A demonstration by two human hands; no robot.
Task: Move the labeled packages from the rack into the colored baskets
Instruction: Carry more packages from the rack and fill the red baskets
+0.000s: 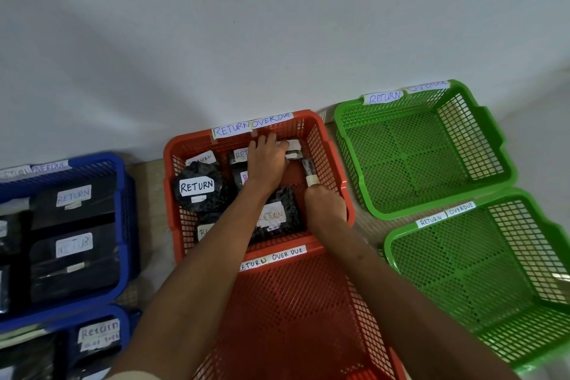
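Observation:
Both my hands reach into the far red basket [172,160], which holds several black packages with white RETURN labels, such as a round one [197,190] at its left. My left hand [266,160] lies over packages at the back and its fingers pinch a small black package with a white label [293,149]. My right hand [327,203] grips a narrow black package with a white end [309,171] that stands tilted near the basket's right wall.
A second red basket [308,318] lies nearest me under my arms. Two green baskets [505,163] [462,302] stand at the right. Two blue baskets [123,225] [129,321] with labelled black packages stand at the left. A white wall runs behind.

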